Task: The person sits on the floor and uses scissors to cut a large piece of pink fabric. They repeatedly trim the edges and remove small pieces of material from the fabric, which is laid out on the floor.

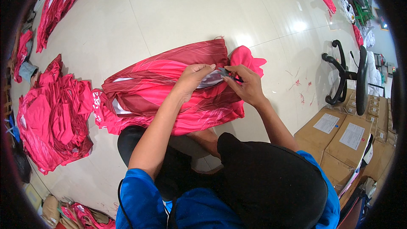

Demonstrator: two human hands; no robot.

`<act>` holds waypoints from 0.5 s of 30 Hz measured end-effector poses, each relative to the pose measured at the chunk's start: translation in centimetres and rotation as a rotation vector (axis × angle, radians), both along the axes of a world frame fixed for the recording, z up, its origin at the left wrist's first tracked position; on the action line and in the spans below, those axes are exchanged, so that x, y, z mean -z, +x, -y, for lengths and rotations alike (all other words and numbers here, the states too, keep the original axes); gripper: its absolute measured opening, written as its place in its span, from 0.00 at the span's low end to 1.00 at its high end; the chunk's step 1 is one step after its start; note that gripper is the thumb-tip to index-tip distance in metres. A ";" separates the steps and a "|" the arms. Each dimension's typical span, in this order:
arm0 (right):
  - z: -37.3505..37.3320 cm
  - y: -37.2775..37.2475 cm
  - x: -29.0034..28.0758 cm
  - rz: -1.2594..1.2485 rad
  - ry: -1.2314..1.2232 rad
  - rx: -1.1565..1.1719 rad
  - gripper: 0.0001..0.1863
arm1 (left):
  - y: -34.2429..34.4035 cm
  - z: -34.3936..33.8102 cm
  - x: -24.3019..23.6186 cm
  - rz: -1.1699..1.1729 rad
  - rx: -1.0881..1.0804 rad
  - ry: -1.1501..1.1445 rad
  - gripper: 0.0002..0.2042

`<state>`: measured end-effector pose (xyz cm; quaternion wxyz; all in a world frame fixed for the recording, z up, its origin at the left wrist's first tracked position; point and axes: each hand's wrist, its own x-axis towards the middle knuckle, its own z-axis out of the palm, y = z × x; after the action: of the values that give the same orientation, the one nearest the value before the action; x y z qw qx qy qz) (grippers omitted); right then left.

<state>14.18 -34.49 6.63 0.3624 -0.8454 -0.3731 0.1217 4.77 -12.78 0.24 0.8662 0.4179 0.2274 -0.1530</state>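
A pink and maroon patterned garment point(169, 59) lies spread on the floor before me, with pale inner cloth showing in its folds. My left hand point(195, 78) is closed in a pinch on the garment's cloth near its right end. Close to those fingertips, my right hand point(248, 84) is closed around small dark thread snips point(227, 74). The snips' tips are at the cloth between my hands; whether the blades touch a thread is too small to tell. A bunched pink piece point(246, 59) of cloth sticks out beyond my right hand.
To the left lies a heap of pink garments point(57, 118); another pink bundle point(63, 4) is at the far left. Cardboard boxes point(339, 140) stand at the right, below a black swivel chair point(345, 74). Red thread scraps point(297, 82) lie on the tiled floor point(178, 8).
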 end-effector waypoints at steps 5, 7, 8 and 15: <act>-0.2 0.3 0.0 0.038 -0.004 -0.017 0.15 | 0.0 0.0 -0.1 0.019 -0.002 -0.020 0.16; -0.2 0.4 0.0 0.042 0.002 -0.022 0.15 | 0.1 0.1 -0.1 0.026 0.001 -0.023 0.15; -0.2 0.4 0.0 0.045 0.011 -0.025 0.15 | 0.1 0.1 -0.1 0.027 0.001 -0.021 0.15; -0.2 0.4 -0.1 0.039 0.005 -0.020 0.14 | 0.0 0.0 -0.2 0.033 0.003 -0.030 0.15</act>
<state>14.55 -34.28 6.72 0.3557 -0.8429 -0.3890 0.1079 4.79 -12.81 0.44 0.8757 0.4077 0.2101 -0.1510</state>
